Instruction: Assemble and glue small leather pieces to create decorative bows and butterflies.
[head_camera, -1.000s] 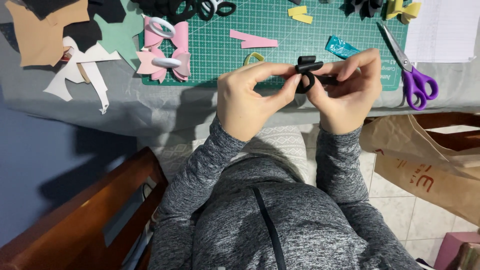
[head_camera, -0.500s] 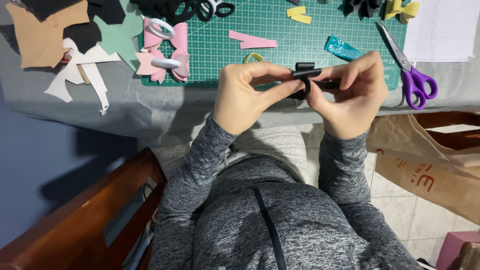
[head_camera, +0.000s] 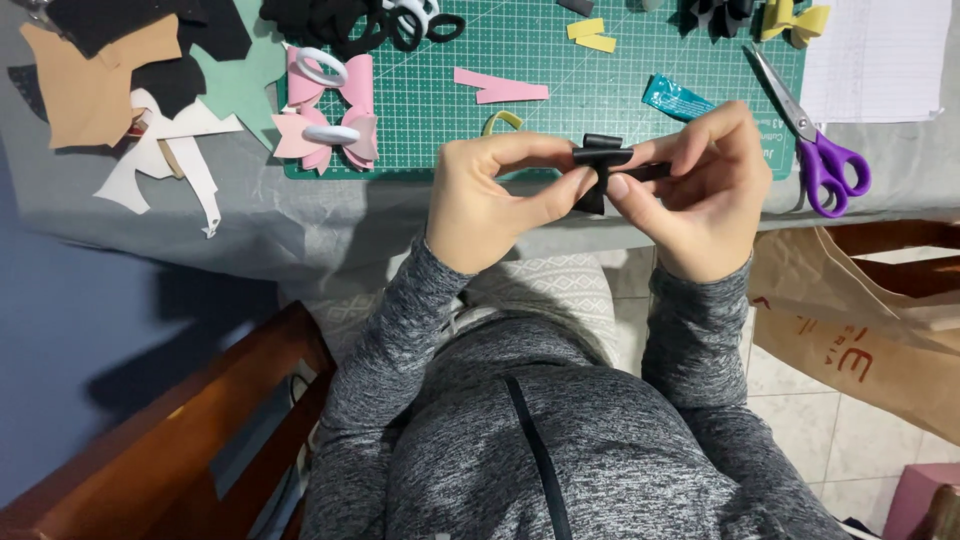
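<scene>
- At the near edge of the green gridded cutting mat (head_camera: 640, 90), both hands meet over one small piece of work, raised just off the grey cloth-covered table (head_camera: 250, 225), seemingly so the fingers can reach round it from every side.
- The left hand (head_camera: 490, 200) is curled nearly closed, thumb and forefinger pinching the small black folded bow of soft sheet material (head_camera: 600, 165) from the left, which steadies its middle.
- The right hand (head_camera: 705, 190) is likewise closed on the bow from the right, fingertips pressing the black strip across its centre, apparently to keep the fold tight.
- Purple-handled scissors (head_camera: 820, 150) lie on the mat's right edge, just beside the right hand, within easy reach.
- A teal tube (head_camera: 678, 97), perhaps glue, rests just beyond the hands.
- Two finished pink bows with white centre loops (head_camera: 325, 110) sit together to the left, set apart from the work.
- Tan, white, black and pale green offcuts (head_camera: 130, 90) lie at far left, pushed aside.
</scene>
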